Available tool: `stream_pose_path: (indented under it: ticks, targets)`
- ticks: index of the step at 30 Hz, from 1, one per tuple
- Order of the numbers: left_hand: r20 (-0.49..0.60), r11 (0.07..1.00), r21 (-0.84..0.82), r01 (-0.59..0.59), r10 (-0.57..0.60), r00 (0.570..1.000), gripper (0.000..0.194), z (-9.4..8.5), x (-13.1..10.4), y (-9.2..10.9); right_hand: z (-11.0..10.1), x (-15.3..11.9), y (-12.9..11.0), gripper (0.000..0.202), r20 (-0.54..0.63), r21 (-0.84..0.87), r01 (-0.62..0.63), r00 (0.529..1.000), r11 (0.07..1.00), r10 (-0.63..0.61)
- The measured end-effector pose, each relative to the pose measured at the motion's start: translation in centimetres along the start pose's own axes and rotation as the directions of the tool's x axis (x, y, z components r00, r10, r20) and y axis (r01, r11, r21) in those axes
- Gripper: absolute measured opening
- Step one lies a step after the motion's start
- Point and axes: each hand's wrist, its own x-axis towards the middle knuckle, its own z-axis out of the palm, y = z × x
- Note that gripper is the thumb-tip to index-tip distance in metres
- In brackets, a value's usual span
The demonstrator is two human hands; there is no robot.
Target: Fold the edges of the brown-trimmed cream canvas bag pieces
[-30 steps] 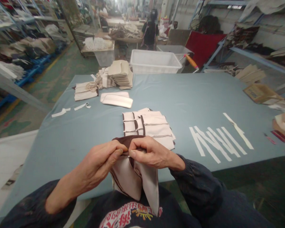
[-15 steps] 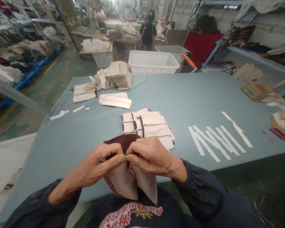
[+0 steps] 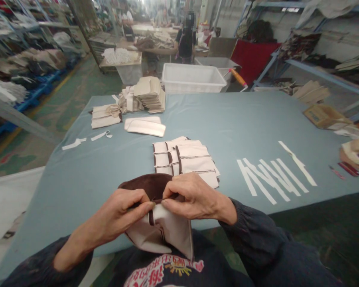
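Between my hands, close to my chest, is a cream fabric piece with dark brown lining (image 3: 164, 225), bent so that its brown side shows at the top. My left hand (image 3: 128, 207) pinches its upper edge between thumb and fingers. A short way to the right, my right hand (image 3: 194, 197) pinches the same edge. The fingers partly hide the edge. Just beyond my hands lies a pile of similar cream pieces with brown edges (image 3: 194, 157), on the blue-green table (image 3: 233, 123).
White strips (image 3: 272, 179) lie at the right, near a tape roll (image 3: 356, 153) and a cardboard box (image 3: 320, 115). Farther left are two cream panels (image 3: 146, 127) and a stack of beige pieces (image 3: 149, 93). Past the table stand a white bin (image 3: 193, 77) and a person (image 3: 186, 42).
My hands have moved slightly apart along the edge, my left hand shifting left and down. The fabric piece has opened wider, showing more brown lining and a dark seam.
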Motion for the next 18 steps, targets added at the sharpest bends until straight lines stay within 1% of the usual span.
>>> stream_pose_path:
  ticks: [3, 5, 8, 10, 13, 16, 18]
  targets:
    - [0.058, 0.998, 0.033, 0.049, -0.051, 0.997, 0.028, -0.2, -0.2, 0.5, 0.2, 0.1, 0.1, 0.015, -0.003, -0.004, 0.003, 1.0, 1.0, -0.003]
    - [0.066, 0.998, 0.025, 0.064, -0.066, 0.996, 0.028, -0.1, -0.1, 0.9, 0.2, 0.2, 0.0, 0.015, -0.002, 0.002, 0.007, 1.0, 1.0, -0.007]
    - [0.011, 0.998, 0.021, 0.067, -0.067, 0.998, 0.029, 0.3, 0.1, 1.0, 0.3, 0.2, 0.2, 0.014, 0.014, 0.007, 0.004, 1.0, 1.0, -0.004]
    - [-0.034, 0.998, 0.023, 0.056, -0.055, 0.998, 0.029, 0.2, -0.1, 0.9, 0.3, -0.1, 0.9, 0.014, 0.031, -0.008, -0.017, 0.999, 1.0, 0.017]
    - [-0.076, 0.997, -0.009, 0.07, -0.071, 0.995, 0.03, -0.6, -0.9, 0.3, 0.2, -0.8, 2.5, 0.023, 0.031, -0.062, -0.067, 0.997, 0.996, 0.069]
    - [-0.077, 0.985, -0.066, 0.162, -0.167, 0.983, 0.035, -1.5, -1.9, -1.1, 0.2, -1.3, 3.5, 0.029, 0.006, -0.062, -0.069, 0.998, 0.996, 0.069]
    - [-0.06, 0.973, -0.082, 0.218, -0.223, 0.973, 0.038, -1.8, -2.5, -2.3, 0.2, -1.2, 3.4, 0.029, -0.004, -0.03, -0.038, 0.999, 0.999, 0.038]
